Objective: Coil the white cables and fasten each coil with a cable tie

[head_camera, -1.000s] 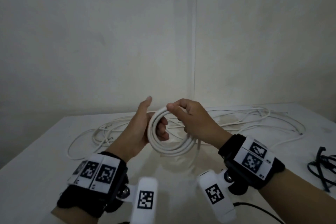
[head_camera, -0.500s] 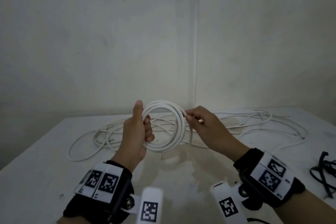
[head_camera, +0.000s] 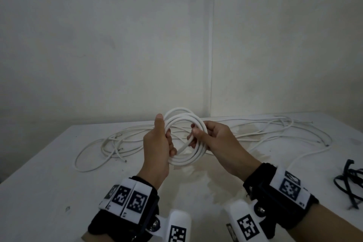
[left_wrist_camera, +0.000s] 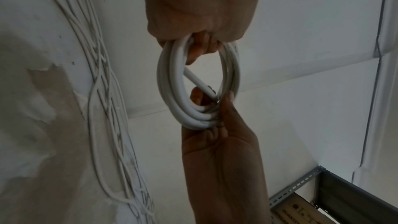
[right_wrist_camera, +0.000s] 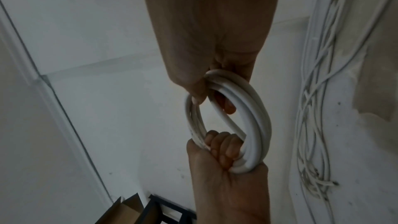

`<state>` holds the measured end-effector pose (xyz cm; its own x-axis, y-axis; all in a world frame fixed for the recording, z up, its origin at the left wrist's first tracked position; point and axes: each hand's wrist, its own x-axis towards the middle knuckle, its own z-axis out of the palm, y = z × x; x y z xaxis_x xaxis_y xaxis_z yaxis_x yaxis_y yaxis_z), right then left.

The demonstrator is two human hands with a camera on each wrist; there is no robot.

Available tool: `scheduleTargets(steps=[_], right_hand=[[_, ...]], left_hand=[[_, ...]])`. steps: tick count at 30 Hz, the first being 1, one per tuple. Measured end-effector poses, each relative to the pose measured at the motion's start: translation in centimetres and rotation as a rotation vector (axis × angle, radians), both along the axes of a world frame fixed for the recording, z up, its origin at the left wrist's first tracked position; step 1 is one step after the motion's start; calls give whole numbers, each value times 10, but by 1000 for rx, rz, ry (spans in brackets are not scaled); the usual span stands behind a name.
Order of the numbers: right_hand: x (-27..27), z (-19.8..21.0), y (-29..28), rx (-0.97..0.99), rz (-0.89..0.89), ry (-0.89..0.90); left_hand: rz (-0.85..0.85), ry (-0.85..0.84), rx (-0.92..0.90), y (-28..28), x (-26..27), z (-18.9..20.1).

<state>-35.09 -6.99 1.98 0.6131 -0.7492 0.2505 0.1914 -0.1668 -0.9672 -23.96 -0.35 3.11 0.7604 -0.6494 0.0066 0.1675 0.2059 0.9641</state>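
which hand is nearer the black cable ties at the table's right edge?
Right. The right hand grips the white coil on the side toward the black cable ties; the left hand grips its far side.

No text or label can be read.

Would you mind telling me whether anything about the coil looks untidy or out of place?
One strand cuts diagonally across the opening of the white cable coil instead of following the loops, between the left hand and right hand.

White cable coil (head_camera: 186, 139) upright above table; loose white cables (head_camera: 121, 141) apparently tangled behind.
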Motion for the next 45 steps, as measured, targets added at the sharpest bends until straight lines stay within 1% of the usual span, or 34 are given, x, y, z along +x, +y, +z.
scheduleTargets(steps=[2, 5, 6, 7, 10, 11, 13, 16, 19, 22, 26, 30, 34, 35, 37, 39, 41, 43, 45], right_hand=[[-1, -1, 0, 75, 71, -16], [-5, 4, 3, 276, 263, -95], [-7, 6, 3, 277, 281, -78], [-8, 7, 3, 206, 260, -14], [-10, 9, -1, -213, 84, 309], [-10, 10, -2, -287, 33, 388], [-11, 12, -2, -305, -17, 465], [-12, 15, 2, -288, -7, 520], [-10, 15, 5, -274, -14, 471], [-9, 14, 7, -247, 26, 416], [-12, 7, 9, -243, 93, 458], [-14, 2, 7, -247, 117, 465], [-8, 4, -2, -343, 89, 455], [-5, 2, -2, -310, 102, 408], [4, -4, 4, -181, 130, 236], [14, -9, 10, -102, 79, 69], [20, -10, 14, -120, -49, -29], [21, -8, 13, -194, -166, -54], [20, -5, 9, -274, -193, -10]], left_hand=[[2, -5, 2, 0, -1, -1], [-8, -9, -1, 0, -1, -1], [-8, -11, 1, 0, -1, -1], [-5, -12, 4, 1, -1, 0], [20, -3, 4, 0, -1, -1], [27, -4, 6, -1, -2, -1], [42, -12, 12, -2, -2, -3], [75, -34, 24, -2, -3, -7], [110, -83, 22, -2, -4, -8], [120, -80, 39, -2, 1, -8], [145, 13, 17, 1, 17, -7], [135, 31, -24, 3, 20, -4], [106, 119, -85, 2, 16, -4], [97, 154, -98, 2, 15, -5], [74, 231, -131, 2, 13, -7], [38, 289, -157, 2, 9, -10], [-21, 290, -162, 1, 5, -13], [-115, 247, -143, 2, 5, -18], [-204, 175, -93, 6, 11, -20]])
